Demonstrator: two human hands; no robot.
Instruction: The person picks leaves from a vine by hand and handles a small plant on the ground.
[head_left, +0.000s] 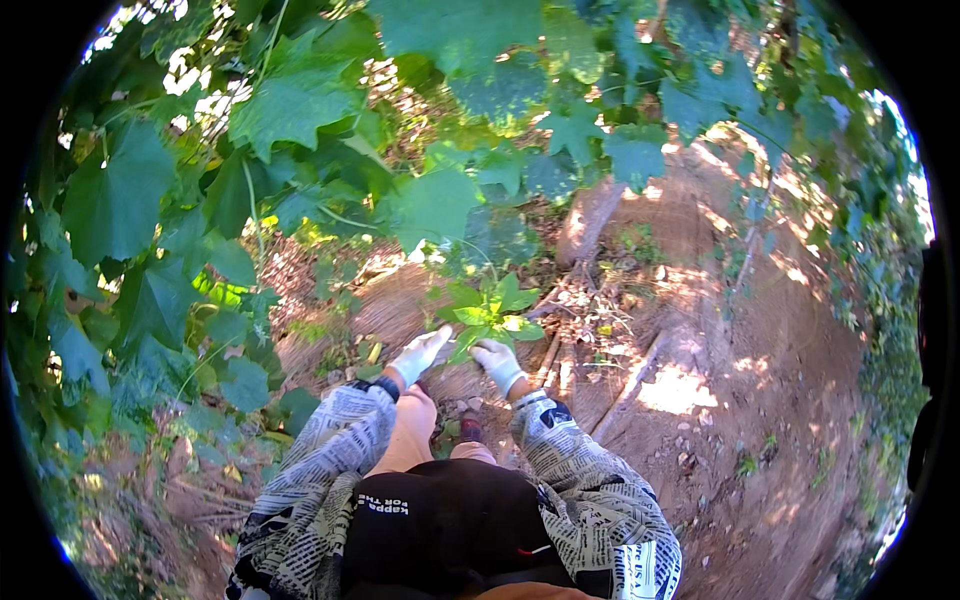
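A leafy green plant (491, 315) with some bright yellow-green leaves stands in front of me, low over the soil. My left hand (421, 356), in a whitish work glove, is just left of its lower leaves with the thumb side up and the fingers pointing toward the plant. On the near right side, my right hand (499, 365) wears a matching glove, its fingers bent at the lowest leaf. Blur and the leaf hide whether either hand grips a stem. Both forearms are in loose sleeves (600, 480) with a newspaper-like print.
Large lobed vine leaves (292, 97) hang across the top and left of the view. A thick trunk base (589, 221) rises beyond the plant. A fallen branch (630, 386) lies on sloping brown soil (757, 465) to the right. My shoe (470, 427) stands among small stones.
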